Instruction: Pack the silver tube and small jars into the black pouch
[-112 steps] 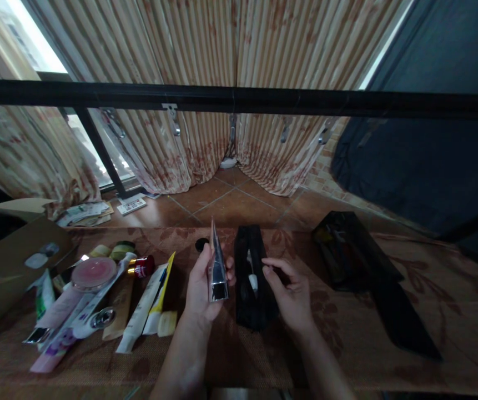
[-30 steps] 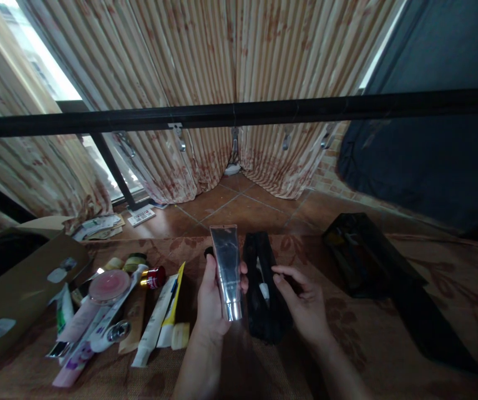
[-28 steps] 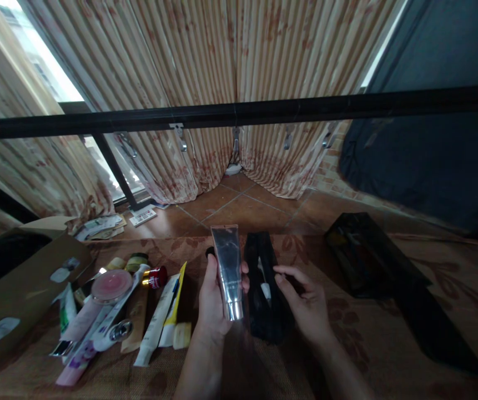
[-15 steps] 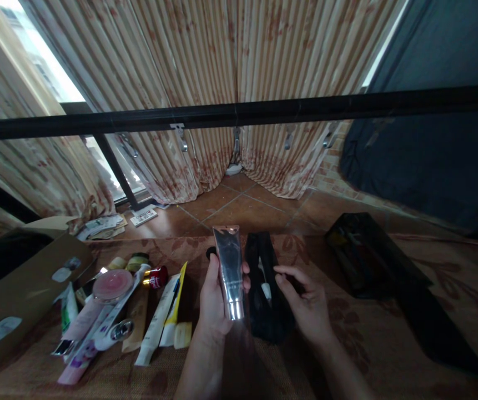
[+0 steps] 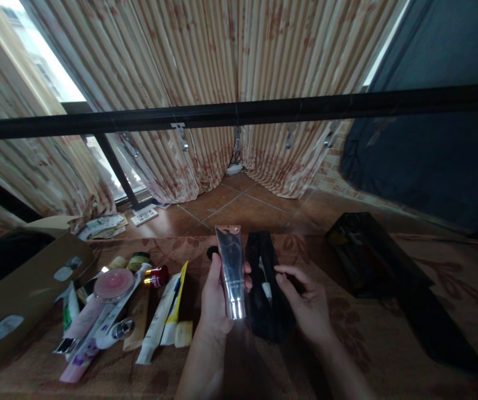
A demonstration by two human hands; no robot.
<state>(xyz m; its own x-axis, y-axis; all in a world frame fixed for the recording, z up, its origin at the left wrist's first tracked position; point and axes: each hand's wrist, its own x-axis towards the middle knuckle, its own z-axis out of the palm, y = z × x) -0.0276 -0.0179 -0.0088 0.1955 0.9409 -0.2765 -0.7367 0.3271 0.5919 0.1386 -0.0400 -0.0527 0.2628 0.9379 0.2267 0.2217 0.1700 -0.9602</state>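
In my left hand (image 5: pixel 214 303) is a silver squeeze tube (image 5: pixel 231 266), its shiny cap pointing down toward me. The fingers wrap round behind the tube, and the thumb lies along its left side. Just right of it, a black pouch (image 5: pixel 274 316) lies with its opening parted, and a white-tipped item (image 5: pixel 266 289) shows inside. My right hand (image 5: pixel 307 303) pinches the pouch's right edge between thumb and fingers. A small round black object (image 5: pixel 212 253) shows behind my left thumb.
At left lie a pink round container (image 5: pixel 114 285), a red-and-gold jar (image 5: pixel 156 275), a white tube (image 5: pixel 159 319), a yellow tube (image 5: pixel 179 294) and several other cosmetics. A cardboard box (image 5: pixel 43 283) stands beyond them. A black mesh case (image 5: pixel 359 255) lies at right. A dark rail (image 5: pixel 263 112) crosses ahead.
The view has shifted very slightly. Both hands keep their places and their holds on the tube and the pouch.
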